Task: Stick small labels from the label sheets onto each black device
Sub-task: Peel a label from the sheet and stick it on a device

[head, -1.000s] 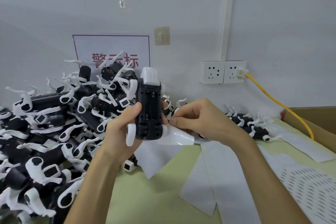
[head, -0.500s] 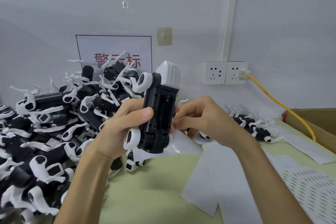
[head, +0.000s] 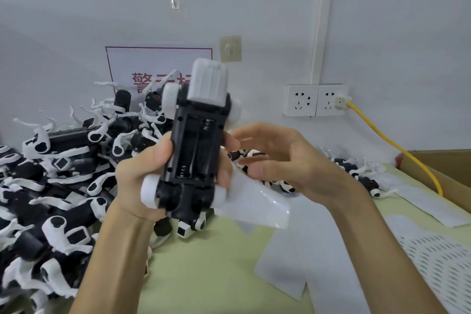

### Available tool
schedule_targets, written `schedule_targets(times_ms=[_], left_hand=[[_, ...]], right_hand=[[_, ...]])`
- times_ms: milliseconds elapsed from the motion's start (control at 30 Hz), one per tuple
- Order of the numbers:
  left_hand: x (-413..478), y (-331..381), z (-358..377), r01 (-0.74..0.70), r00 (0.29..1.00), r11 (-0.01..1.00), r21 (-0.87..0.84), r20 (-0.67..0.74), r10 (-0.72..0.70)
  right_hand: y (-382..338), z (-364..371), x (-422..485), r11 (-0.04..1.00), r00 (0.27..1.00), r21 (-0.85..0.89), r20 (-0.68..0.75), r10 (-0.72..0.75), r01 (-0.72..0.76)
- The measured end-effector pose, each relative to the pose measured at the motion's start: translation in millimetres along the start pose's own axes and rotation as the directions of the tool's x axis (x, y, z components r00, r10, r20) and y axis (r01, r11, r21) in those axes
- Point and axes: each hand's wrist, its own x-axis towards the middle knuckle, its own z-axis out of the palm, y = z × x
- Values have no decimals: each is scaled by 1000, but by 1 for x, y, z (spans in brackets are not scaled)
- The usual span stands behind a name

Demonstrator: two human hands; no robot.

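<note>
Moved: right hand off black device, fingers spread, holding nothing.
Left hand: fingers clamped round device, label sheet beneath fingertips.
Meaning: label probably placed; unseen.

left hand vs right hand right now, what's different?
Left hand grips the black device upright, fingers curled round its sides; right hand holds nothing visible, fingers loosely spread. Left hand is in front of the device pile; right hand is by the curled label sheet. Both are raised above the table.
</note>
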Motion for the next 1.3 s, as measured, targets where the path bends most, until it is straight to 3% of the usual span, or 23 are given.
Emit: schedule_targets(times_ms=[100,200,267,333,467,533,667,867,1133,1300], left_hand=[[3,-1,1,-79,995,988,132,75,69],[-5,-13,11,-130,990,990,51,-57,133],[-6,-18,13,-174,959,983,52,-219,181],[-4,-19,13,-216,873,968,124,-420,249],[-1,-19,11,-328,682,940,89,-667,301],[-3,-20,8,-378,654,925,29,-699,289],[-7,-24,3,-307,710,951,42,-656,258],[0,-30,16,-141,875,982,126,-449,183],[4,-33,19,-146,889,983,114,-420,181],[6,-29,20,-180,893,978,101,-401,206]], right_hand=[[-4,0,-1,999,992,-22,118,50,-48],[-4,3,-1,994,991,17,84,103,-105],[-2,3,1,998,996,-15,-56,66,-67],[-2,0,2,999,975,-41,-222,24,-34],[1,-13,1,989,826,-144,-556,-93,14],[1,-16,1,982,753,-180,-638,-159,54],[-1,-13,1,975,694,-199,-690,-208,94],[-3,-4,4,959,724,-258,-639,-260,117],[-6,3,6,944,795,-291,-529,-295,157],[-4,3,8,908,782,-399,-523,-339,127]])
